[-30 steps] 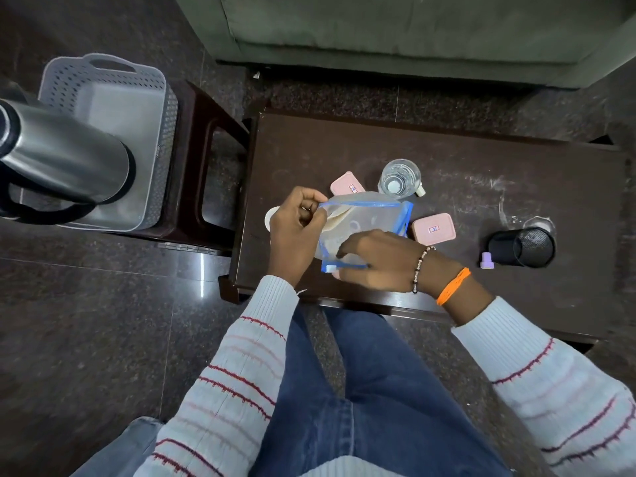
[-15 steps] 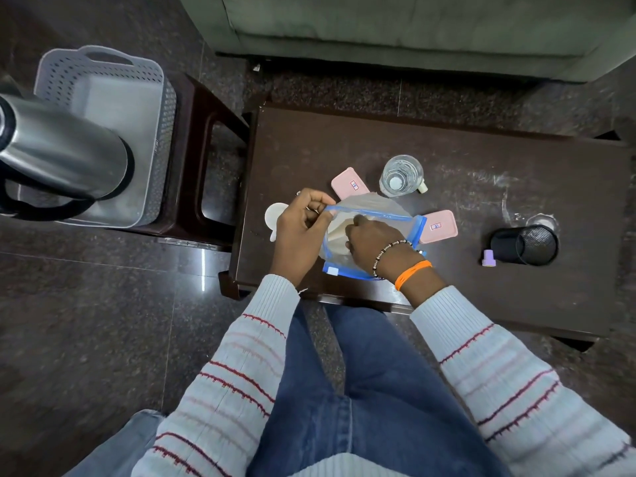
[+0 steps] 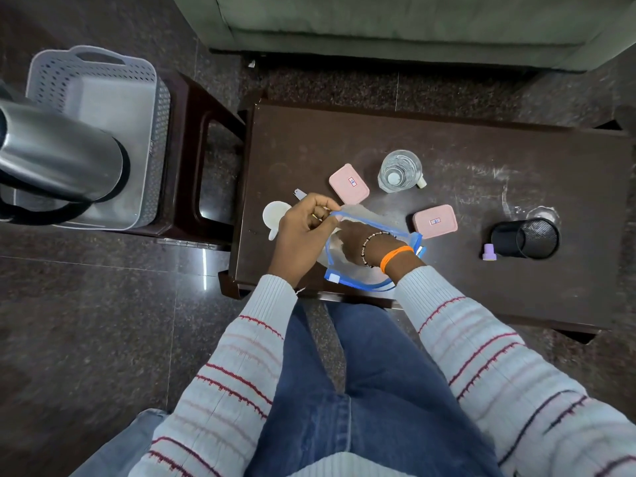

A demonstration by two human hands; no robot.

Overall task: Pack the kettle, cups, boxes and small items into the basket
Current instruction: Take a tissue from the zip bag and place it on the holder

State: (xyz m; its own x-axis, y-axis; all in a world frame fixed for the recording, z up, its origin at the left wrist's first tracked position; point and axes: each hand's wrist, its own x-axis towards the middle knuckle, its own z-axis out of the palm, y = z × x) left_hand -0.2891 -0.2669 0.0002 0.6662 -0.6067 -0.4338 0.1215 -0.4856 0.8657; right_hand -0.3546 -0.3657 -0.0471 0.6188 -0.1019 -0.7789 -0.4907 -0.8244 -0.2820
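Dark polished floor surrounds the brown desk (image 3: 447,139), where a clear zip pouch (image 3: 347,270) with blue edging lies at the near edge. A second ago the right hand (image 3: 347,244) rested outside the pouch; now it is buried inside to the wrist, probably stowing a small item, fingers hidden. The left hand (image 3: 303,232) pinches the pouch's rim, keeping it open. The basket (image 3: 144,80) holds only the kettle (image 3: 58,156).

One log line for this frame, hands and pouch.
left hand: pinches zip pouch rim | right hand: inside pouch | basket: holds kettle
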